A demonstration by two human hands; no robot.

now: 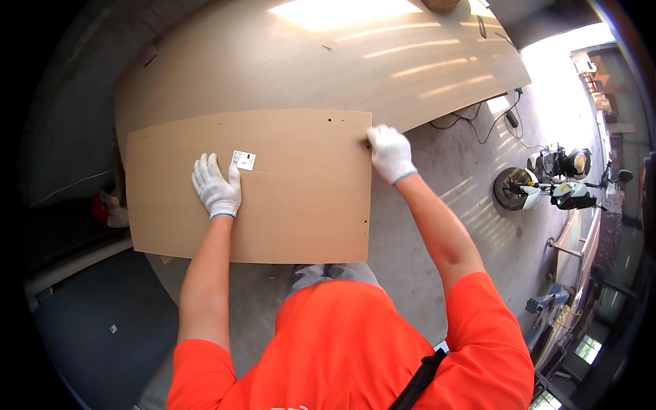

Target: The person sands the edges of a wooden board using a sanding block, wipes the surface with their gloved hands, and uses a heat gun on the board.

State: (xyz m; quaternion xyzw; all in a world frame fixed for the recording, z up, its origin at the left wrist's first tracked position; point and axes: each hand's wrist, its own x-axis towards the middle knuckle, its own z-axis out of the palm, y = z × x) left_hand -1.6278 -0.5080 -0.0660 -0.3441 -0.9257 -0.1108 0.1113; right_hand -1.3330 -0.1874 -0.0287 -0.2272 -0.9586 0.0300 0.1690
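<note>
A light brown wooden panel [294,191] lies flat in front of me, overlapping the near edge of a larger board. It has small dark holes near its right edge and a white label [244,160] near its middle. My left hand [218,188], in a white knitted glove, rests flat on the panel beside the label, fingers stretched out. At the panel's upper right edge is my right hand [391,154], gloved too and closed, its fingertips beside a dark hole. Whatever its fingers pinch is hidden.
The large brown board [273,75] spreads beneath and beyond the panel, with bright sunlight stripes. Black cables [478,126] hang and trail to the right. A motor scooter [557,181] stands on the concrete floor at right. A dark board [102,321] lies at lower left.
</note>
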